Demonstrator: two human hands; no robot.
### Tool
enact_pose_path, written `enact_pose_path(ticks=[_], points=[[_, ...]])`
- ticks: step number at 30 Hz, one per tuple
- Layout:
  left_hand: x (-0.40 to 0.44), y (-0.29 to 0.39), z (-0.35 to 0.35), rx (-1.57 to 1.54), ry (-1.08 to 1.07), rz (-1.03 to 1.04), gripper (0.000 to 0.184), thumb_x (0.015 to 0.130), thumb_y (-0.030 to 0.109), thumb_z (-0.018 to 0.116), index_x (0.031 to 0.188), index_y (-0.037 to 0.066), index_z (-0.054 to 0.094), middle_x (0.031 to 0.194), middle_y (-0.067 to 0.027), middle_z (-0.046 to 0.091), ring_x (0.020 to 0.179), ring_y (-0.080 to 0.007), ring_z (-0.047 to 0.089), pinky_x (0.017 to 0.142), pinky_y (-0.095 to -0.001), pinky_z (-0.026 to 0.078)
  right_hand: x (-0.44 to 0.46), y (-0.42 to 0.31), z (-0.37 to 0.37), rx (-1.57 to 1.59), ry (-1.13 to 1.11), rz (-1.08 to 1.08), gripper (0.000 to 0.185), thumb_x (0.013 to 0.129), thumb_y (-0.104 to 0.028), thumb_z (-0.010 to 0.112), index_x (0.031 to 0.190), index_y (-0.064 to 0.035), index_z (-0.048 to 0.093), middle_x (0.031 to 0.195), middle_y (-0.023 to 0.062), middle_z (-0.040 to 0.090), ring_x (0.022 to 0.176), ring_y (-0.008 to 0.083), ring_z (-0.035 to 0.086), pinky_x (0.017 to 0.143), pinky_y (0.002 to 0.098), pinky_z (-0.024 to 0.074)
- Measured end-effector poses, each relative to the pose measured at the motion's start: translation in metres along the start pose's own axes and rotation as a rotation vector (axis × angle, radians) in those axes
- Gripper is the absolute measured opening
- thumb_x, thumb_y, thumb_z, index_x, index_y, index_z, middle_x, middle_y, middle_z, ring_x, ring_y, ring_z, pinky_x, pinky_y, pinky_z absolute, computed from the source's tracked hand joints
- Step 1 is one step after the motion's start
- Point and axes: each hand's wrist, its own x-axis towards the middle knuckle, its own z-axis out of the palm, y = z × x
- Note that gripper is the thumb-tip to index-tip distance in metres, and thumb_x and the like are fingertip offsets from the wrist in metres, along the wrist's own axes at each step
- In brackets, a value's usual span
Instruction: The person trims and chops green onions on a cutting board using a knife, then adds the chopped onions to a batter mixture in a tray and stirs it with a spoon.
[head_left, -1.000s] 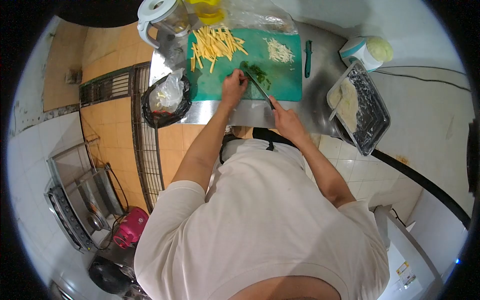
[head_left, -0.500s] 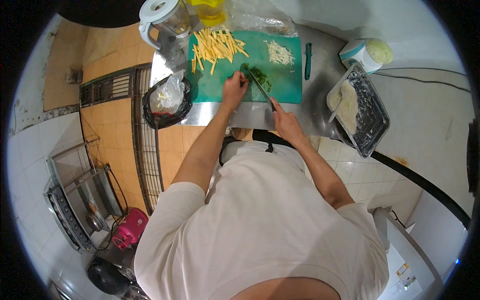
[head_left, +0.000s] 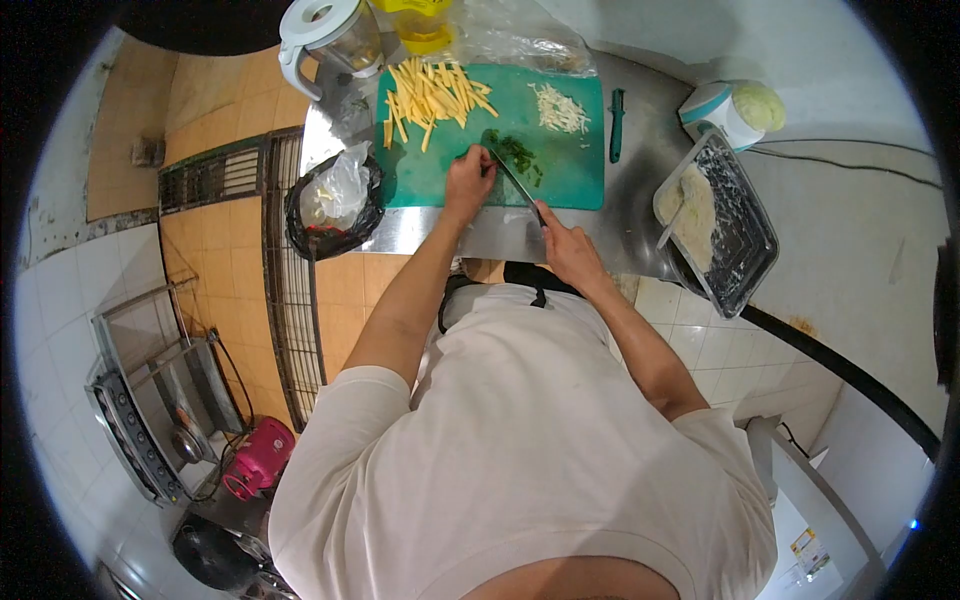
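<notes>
1. While the right hand [head_left: 572,250] is closed around the handle of a knife [head_left: 518,184], the blade slants far and left over a green cutting board [head_left: 430,182]; whether its edge touches the board cannot be told.
2. The left hand [head_left: 468,183] rests at the near middle of the board, fingers curled beside the far end of the blade; whether they pinch anything cannot be told.
3. Chopped greens [head_left: 520,156] lie mid-board, mostly just right of the blade, with a few bits at its far end, near the left fingertips.
4. On the board's far left is a pile of yellow sticks [head_left: 432,92]; on its far right, a smaller heap of white shreds [head_left: 560,110].
5. A green-handled tool [head_left: 616,125] lies on the metal table [head_left: 640,215], just right of the board.
6. Farther right, a dark tray [head_left: 738,225] holds pale powder [head_left: 690,212].
7. Left of the board sits a black bag [head_left: 368,222] with a clear plastic bag [head_left: 345,185] in it.
8. Beyond the board's far left stand a white-lidded jug [head_left: 345,45] and a yellow container [head_left: 424,32], with clear plastic wrap [head_left: 525,48] along the far edge.
</notes>
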Motion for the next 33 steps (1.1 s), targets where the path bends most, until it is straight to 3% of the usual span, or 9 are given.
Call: enact_pose_path(ticks=[10,13,17,22,28,31,33], points=[[0.000,0.010,-0.005,-0.028,-0.019,-0.026,0.027,0.078,-0.002,0.073,0.094,0.004,0.053,0.079,-0.0164,0.067,0.075,-0.0381,0.068,0.065,-0.0440,0.053,0.018,-0.005,0.021,-0.087,0.113,-0.041,0.050,0.103,-0.024,0.046,0.152,-0.0262,0.035,0.079,0.0352,0.062,0.074,0.0549,0.061,0.071,0.0626,0.0488],[0.001,0.010,-0.004,0.021,-0.001,-0.030,0.025,0.079,-0.002,0.071,0.095,0.004,0.053,0.080,-0.0167,0.066,0.076,-0.0380,0.067,0.066,-0.0445,0.053,0.019,0.001,0.025,-0.095,0.127,-0.080,0.051,0.103,-0.024,0.046,0.152,-0.0254,0.034,0.080,0.0361,0.063,0.075,0.0552,0.061,0.074,0.0625,0.0492],[0.000,-0.002,-0.004,0.061,0.003,-0.115,0.025,0.079,-0.001,0.070,0.097,0.003,0.053,0.083,-0.0168,0.065,0.077,-0.0381,0.066,0.068,-0.0460,0.052,-0.005,-0.005,0.009,-0.065,0.007,0.051,0.054,0.103,-0.023,0.045,0.154,-0.0265,0.031,0.084,0.0347,0.064,0.083,0.0554,0.062,0.081,0.0621,0.0489],[-0.007,-0.010,-0.012,0.001,0.021,0.079,0.025,0.078,0.002,0.070,0.100,0.002,0.059,0.085,-0.0160,0.064,0.083,-0.0362,0.064,0.072,-0.0453,0.052,-0.005,0.006,0.020,0.041,0.021,0.072,0.055,0.103,-0.023,0.044,0.155,-0.0271,0.029,0.095,0.0322,0.067,0.090,0.0558,0.062,0.086,0.0605,0.0484],[-0.004,-0.004,-0.013,0.047,-0.044,0.109,0.021,0.076,0.008,0.073,0.095,0.001,0.070,0.087,-0.0154,0.064,0.089,-0.0348,0.062,0.081,-0.0446,0.051,0.011,0.010,0.034,0.264,0.066,0.046,0.055,0.102,-0.025,0.046,0.155,-0.0295,0.031,0.093,0.0395,0.064,0.088,0.0585,0.062,0.088,0.0612,0.0494],[-0.006,-0.009,-0.011,0.120,-0.065,0.146,0.019,0.077,0.013,0.074,0.093,0.004,0.074,0.089,-0.0132,0.066,0.090,-0.0332,0.063,0.080,-0.0452,0.050,0.010,0.007,0.043,0.202,0.140,0.016,0.053,0.103,-0.024,0.045,0.154,-0.0300,0.031,0.089,0.0332,0.066,0.086,0.0583,0.060,0.084,0.0620,0.0469],[-0.005,-0.008,-0.007,0.187,-0.069,0.173,0.017,0.078,0.016,0.075,0.092,0.007,0.076,0.089,-0.0100,0.067,0.090,-0.0312,0.063,0.078,-0.0450,0.049,0.010,0.006,0.040,0.161,0.116,0.055,0.053,0.103,-0.024,0.045,0.154,-0.0298,0.031,0.086,0.0344,0.065,0.085,0.0582,0.060,0.082,0.0627,0.0471]])
